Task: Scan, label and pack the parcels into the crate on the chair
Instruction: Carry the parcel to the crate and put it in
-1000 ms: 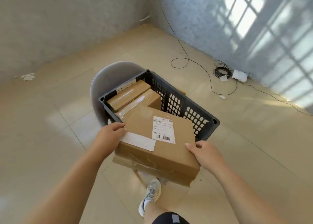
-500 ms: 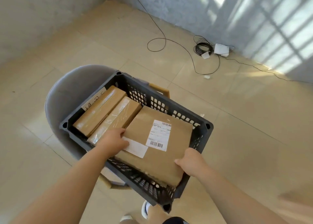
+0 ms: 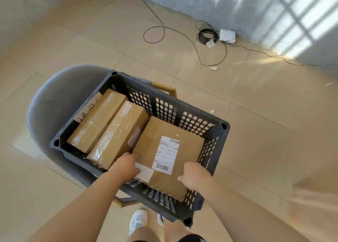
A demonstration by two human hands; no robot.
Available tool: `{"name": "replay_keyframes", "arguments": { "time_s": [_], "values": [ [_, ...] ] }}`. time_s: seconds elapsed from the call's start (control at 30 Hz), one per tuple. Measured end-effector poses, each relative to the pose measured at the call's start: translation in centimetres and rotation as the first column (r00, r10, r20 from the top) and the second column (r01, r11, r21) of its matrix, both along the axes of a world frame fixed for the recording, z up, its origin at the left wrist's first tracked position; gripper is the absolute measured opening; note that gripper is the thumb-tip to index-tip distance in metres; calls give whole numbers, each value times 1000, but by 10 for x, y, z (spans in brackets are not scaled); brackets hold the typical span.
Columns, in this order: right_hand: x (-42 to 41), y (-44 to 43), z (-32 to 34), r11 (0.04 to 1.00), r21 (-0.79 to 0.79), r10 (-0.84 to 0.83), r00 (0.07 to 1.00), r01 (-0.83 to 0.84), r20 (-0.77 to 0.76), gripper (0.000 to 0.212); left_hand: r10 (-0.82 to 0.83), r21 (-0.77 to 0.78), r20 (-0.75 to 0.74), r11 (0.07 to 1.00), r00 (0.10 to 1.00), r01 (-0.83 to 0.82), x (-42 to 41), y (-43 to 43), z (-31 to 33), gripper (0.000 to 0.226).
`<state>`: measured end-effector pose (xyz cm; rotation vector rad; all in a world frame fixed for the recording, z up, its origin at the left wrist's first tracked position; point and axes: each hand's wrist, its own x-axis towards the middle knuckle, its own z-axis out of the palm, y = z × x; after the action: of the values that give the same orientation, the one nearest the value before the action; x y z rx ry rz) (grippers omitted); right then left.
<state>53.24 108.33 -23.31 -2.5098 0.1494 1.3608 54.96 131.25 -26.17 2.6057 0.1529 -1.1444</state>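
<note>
Parcel [image 3: 170, 156] in crate [image 3: 225, 126], just beside taped box [image 3: 118, 134], left hand [image 3: 126, 166] and right hand [image 3: 193, 176] gripping its near edges

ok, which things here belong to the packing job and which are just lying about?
Job: crate, chair, labelled parcel, middle parcel, left parcel, left hand and right hand gripping the labelled one.
Lying about: cable coil, white box, paper scrap on the floor.

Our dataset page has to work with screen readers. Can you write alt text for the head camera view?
A left hand and a right hand grip a flat labelled cardboard parcel inside a dark slotted crate on a grey chair, beside two taped parcels. Black cable and a white box lie on the tiled floor beyond.
</note>
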Motion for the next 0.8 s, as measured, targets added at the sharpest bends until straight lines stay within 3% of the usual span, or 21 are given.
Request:
{"name": "replay_keyframes", "arguments": {
  "time_s": [0.2,0.43,0.57,0.8],
  "values": [
    [-5,-7,31,992,96,-92,990,82,103,58,-78,-25,58,997,995,79,-11,11,19,45],
    [-52,-27,96,968,107,-252,904,229,345,47,-189,-134,224,966,956,222,-21,10,68,40],
    [-105,-45,121,919,86,-387,841,384,377,53,-231,-195,284,936,931,292,-35,-10,96,39],
    [-223,-85,139,797,19,-573,745,603,341,56,-524,-203,336,772,783,603,-80,-80,126,33]
  ]
}}
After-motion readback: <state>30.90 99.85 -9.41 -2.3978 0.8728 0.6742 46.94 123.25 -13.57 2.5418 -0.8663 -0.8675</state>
